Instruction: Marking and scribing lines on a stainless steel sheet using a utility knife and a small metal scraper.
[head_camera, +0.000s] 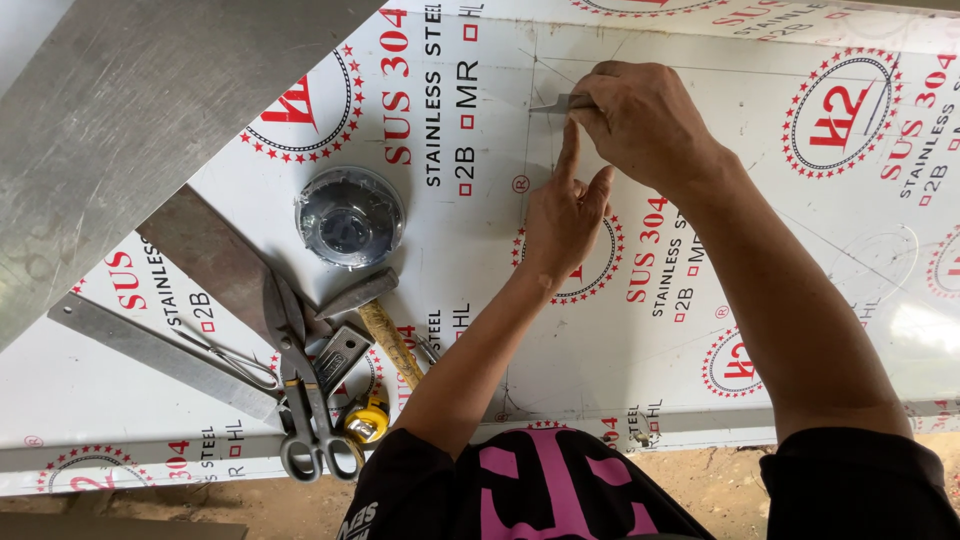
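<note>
Right hand (640, 115) pinches a thin metal scriber (552, 103) against the film-covered steel sheet (700, 330); left hand (565, 215), open, index finger bracing beside it, should press firmly for a steady line
</note>
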